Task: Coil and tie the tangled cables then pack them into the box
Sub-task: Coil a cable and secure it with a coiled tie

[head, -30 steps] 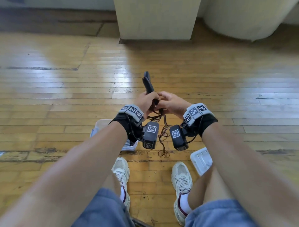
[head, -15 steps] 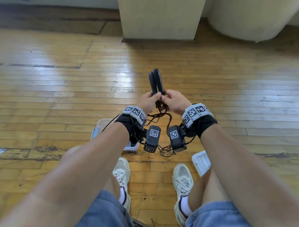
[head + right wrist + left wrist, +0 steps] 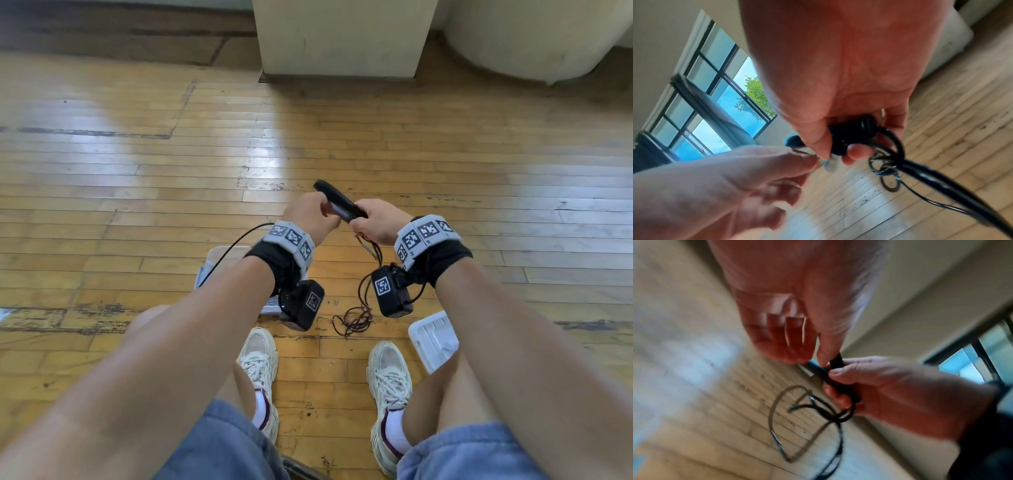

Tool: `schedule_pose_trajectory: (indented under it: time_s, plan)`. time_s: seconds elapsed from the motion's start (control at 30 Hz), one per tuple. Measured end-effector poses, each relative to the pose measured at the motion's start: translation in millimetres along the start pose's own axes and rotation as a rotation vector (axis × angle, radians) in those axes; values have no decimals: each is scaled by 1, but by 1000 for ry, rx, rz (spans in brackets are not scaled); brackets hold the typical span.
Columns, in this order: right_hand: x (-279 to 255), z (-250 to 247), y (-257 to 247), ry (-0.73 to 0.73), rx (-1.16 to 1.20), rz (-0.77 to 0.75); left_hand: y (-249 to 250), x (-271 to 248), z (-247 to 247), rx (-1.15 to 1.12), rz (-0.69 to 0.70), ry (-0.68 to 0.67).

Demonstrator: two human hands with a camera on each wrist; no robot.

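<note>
While thin cords [image 3: 356,317] dangle, both hands grip a smooth black bundle [image 3: 337,201].

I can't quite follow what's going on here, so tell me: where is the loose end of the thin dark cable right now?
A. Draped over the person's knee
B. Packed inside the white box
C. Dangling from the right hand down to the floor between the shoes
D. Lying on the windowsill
C: the thin cable hangs from the right hand, which grips the black bundle, and its tangled end lies on the floor ahead of the shoes.
</note>
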State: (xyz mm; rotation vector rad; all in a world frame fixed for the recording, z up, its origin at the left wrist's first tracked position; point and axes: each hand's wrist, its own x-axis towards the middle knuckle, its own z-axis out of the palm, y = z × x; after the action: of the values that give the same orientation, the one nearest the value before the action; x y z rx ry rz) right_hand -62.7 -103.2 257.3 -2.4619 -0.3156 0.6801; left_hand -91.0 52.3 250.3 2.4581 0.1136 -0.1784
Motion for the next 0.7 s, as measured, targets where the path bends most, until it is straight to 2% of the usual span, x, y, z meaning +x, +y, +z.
schedule_pose_trajectory:
  time_s: [0.07, 0.13, 0.23, 0.33, 0.4, 0.47, 0.53, 0.63, 0.7]
  plan:
    - [2, -4, 3, -21, -13, 15, -3, 1, 3, 224, 116, 90]
    - [3, -11, 5, -40, 75, 4, -7, 4, 10, 342, 218, 147]
    - [3, -20, 8, -30, 134, 30, -11, 7, 19, 339, 296, 232]
    - [4, -20, 12, -33, 65, 81, -12, 12, 22, 315, 361, 291]
    - [3, -17, 11, -61, 59, 91, -14, 15, 25, 418, 465, 270]
    - [2, -15, 8, -81, 122, 68, -14, 15, 29, 576, 538, 184]
    - [1, -14, 3, -73, 216, 22, -10, 13, 33, 620, 537, 146]
    - [1, -14, 3, -73, 351, 38, -4, 15, 31, 564, 494, 206]
    - [2, -15, 5, -54, 390, 18, -4, 17, 28, 542, 443, 178]
